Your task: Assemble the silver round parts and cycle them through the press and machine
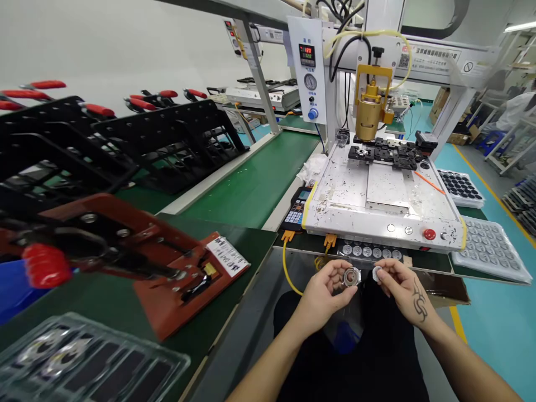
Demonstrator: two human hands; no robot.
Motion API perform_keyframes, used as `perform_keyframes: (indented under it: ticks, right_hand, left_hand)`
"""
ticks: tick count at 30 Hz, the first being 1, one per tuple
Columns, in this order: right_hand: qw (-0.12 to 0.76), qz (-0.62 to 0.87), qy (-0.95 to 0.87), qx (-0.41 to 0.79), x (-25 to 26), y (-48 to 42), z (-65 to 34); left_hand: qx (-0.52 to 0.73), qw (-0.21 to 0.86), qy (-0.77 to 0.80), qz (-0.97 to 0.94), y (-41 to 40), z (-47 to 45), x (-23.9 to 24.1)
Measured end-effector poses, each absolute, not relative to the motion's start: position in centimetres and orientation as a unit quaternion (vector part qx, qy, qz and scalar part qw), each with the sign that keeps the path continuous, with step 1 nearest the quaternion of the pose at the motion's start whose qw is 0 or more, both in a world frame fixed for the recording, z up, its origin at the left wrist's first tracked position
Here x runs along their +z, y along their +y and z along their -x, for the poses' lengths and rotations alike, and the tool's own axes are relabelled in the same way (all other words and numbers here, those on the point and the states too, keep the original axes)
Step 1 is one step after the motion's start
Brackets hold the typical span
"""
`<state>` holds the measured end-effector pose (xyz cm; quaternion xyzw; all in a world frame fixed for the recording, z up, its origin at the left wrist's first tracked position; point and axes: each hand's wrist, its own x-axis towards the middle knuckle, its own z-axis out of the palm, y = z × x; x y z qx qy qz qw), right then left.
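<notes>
My left hand (322, 293) is closed around the edge of a shiny metal watch case (352, 276), whose round opening faces me. To its right, my right hand (404, 290) pinches a small pale round disc (376, 274) between thumb and fingers. The two pieces are held apart, at about the same height above my lap. Just beyond my hands, a strip of round silvery discs (368, 251) lies under the front edge of a white press machine (347, 215). I cannot make out the markings on the disc.
The machine carries a brass-coloured head (368, 114) above black fixtures (385, 153). A red-brown toggle clamp fixture (184, 301) stands at left, behind a clear tray (125, 363) with metal parts. Disc trays (488, 245) lie at right. A yellow cable (286, 273) hangs near my knee.
</notes>
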<state>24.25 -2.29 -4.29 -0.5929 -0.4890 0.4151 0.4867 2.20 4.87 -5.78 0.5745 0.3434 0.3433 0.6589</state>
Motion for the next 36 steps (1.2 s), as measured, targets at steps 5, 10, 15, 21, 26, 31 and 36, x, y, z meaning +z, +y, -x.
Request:
perform_keyframes:
  ticks: [5,10,15,21,26,31,36]
  right_hand:
    - [0.474,0.592,-0.474,0.447,-3.1,-2.1,-22.5]
    - [0.459,0.575,-0.442,0.513,-3.1,-1.2,-22.0]
    - [0.456,0.559,-0.438,0.536,-3.0,-1.1,-22.2]
    - [0.435,0.536,-0.469,0.551,-2.5,-1.6,-22.4]
    - [0.437,0.479,-0.418,0.637,-2.9,-1.7,-22.3]
    - [0.428,0.475,-0.408,0.651,-2.8,-2.1,-22.1]
    - [0.403,0.520,-0.484,0.577,-1.2,-2.4,-21.7]
  left_hand:
    - [0.346,0.783,0.338,-0.390,3.1,-0.9,-4.8]
    - [0.356,0.795,0.349,-0.346,2.1,0.0,-3.6]
    - [0.378,0.796,0.342,-0.326,1.6,0.4,-3.0]
    - [0.398,0.788,0.335,-0.330,0.9,0.6,-2.5]
    - [0.398,0.790,0.329,-0.330,0.4,0.8,-2.4]
    - [0.407,0.783,0.324,-0.342,0.0,0.9,-2.3]
    - [0.412,0.783,0.318,-0.340,-0.4,0.8,-2.4]
